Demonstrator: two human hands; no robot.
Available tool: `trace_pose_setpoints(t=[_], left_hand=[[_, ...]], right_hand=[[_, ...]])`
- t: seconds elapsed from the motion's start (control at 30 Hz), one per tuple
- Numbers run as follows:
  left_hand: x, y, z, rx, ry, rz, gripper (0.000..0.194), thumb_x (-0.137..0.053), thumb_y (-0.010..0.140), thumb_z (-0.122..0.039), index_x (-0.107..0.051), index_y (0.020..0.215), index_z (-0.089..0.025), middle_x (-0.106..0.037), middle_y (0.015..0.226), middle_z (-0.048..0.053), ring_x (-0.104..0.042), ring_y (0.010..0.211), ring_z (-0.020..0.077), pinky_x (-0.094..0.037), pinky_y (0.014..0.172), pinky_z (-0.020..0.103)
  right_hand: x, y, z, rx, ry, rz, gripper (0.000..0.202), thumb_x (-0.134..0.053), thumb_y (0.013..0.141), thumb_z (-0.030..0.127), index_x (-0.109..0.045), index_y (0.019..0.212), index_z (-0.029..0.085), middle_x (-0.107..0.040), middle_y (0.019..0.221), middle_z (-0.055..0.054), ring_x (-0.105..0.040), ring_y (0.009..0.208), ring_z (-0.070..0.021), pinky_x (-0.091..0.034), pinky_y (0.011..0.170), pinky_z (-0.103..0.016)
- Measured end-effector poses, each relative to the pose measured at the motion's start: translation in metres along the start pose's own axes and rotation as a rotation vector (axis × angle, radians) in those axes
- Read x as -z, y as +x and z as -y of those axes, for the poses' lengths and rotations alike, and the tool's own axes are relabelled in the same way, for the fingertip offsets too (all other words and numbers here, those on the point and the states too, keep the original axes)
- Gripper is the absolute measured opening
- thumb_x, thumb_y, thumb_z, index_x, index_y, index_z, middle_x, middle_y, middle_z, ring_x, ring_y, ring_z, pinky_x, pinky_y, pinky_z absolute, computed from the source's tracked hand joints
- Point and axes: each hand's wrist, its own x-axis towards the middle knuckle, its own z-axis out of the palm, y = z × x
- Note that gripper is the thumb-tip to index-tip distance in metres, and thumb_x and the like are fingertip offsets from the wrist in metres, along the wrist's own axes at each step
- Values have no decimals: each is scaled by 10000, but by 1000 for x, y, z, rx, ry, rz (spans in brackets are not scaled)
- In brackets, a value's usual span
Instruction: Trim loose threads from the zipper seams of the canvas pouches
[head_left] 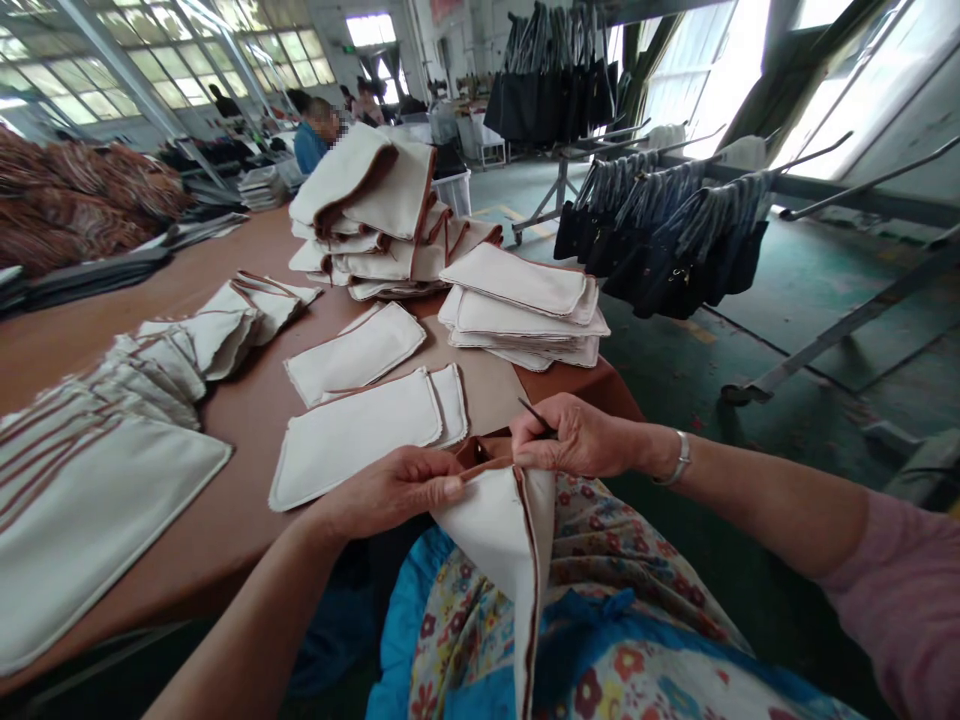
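A cream fabric pouch [487, 530] with brown edging hangs folded over my lap, its trimmed edge held up at the table's front. My left hand [405, 485] pinches the upper left of that edge between thumb and fingers. Close beside it, my right hand [570, 438] is closed at the pouch's top corner. A thin dark pointed tool [534, 412] sticks out of the right hand's fingers; its kind is hidden by the grip. Just beyond the left hand lie flat cream pouches [360, 430] on the brown tabletop [247, 400].
A tall pile of cream pouches [375, 210] and a lower neat stack [525, 300] stand farther back. More pouches [97, 500] overlap in a row at left. Dark bags [667, 230] hang from a wheeled metal rack [795, 370] at right. A person [311, 140] is behind the pile.
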Motion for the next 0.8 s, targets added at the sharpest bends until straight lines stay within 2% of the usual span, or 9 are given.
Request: trace_pose_setpoints(t=[0.07, 0.13, 0.23, 0.33, 0.43, 0.53, 0.63, 0.73, 0.8], left_hand=[[8, -7, 0, 62, 73, 17, 368, -611, 856, -471, -659, 829, -108, -572, 758, 24, -486, 703, 146, -382, 646, 227], [9, -12, -4, 62, 159, -36, 377, -589, 867, -475, -643, 769, -116, -541, 710, 7, -470, 674, 135, -365, 619, 216], [-2, -8, -20, 8, 321, -133, 402, -522, 906, -482, -585, 714, -134, -455, 649, -26, -405, 614, 104, -306, 555, 195], [-21, 8, -41, -102, 515, -236, 381, -526, 909, -441, -561, 675, -142, -422, 624, -35, -367, 597, 95, -289, 539, 192], [-28, 18, -50, -214, 496, -261, 300, -542, 902, -396, -647, 783, -142, -585, 780, 5, -479, 721, 130, -388, 659, 201], [-21, 10, -34, -46, 283, -109, 382, -513, 904, -493, -669, 862, -147, -610, 760, 24, -514, 643, 136, -407, 581, 213], [-8, -7, 2, 175, 193, 102, 473, -536, 861, -588, -669, 803, -138, -540, 618, -2, -434, 517, 109, -342, 484, 208], [4, -21, 35, 228, 250, 96, 445, -672, 764, -574, -716, 866, -142, -612, 699, 5, -510, 622, 134, -401, 579, 206], [10, -28, 43, 243, 281, 44, 431, -733, 708, -550, -734, 869, -150, -654, 762, 14, -563, 705, 167, -433, 643, 216]], right_hand=[[11, -2, -4, -42, -15, -4, 342, -639, 842, 411, -622, 749, 81, -466, 636, 26, -375, 573, -64, -289, 525, -190], [25, -3, -7, -150, -46, 52, 360, -625, 850, 436, -635, 781, 83, -445, 598, 37, -349, 523, -57, -268, 486, -186], [37, 1, 0, -236, -141, 63, 390, -568, 891, 467, -657, 895, 88, -469, 631, 27, -354, 514, -58, -268, 465, -182], [30, 13, 22, -103, -173, 64, 444, -492, 935, 505, -612, 1150, 135, -556, 795, -3, -416, 569, -65, -319, 503, -180], [9, 25, 35, 43, -272, 111, 473, -620, 847, 538, -628, 1080, 127, -586, 851, -14, -475, 666, -88, -370, 587, -193], [-8, 28, 23, -24, -259, 210, 422, -715, 772, 490, -659, 932, 104, -596, 766, 1, -492, 672, -94, -377, 602, -192], [-13, 21, 2, -135, -102, 343, 328, -702, 789, 414, -673, 864, 96, -599, 700, 13, -478, 611, -75, -364, 562, -181], [-5, 11, -12, -214, -1, 246, 304, -686, 794, 401, -655, 805, 99, -562, 647, 22, -441, 553, -63, -340, 518, -183], [6, 6, -20, -268, 39, 159, 319, -685, 791, 425, -640, 805, 109, -520, 605, 36, -407, 498, -56, -308, 473, -185]])
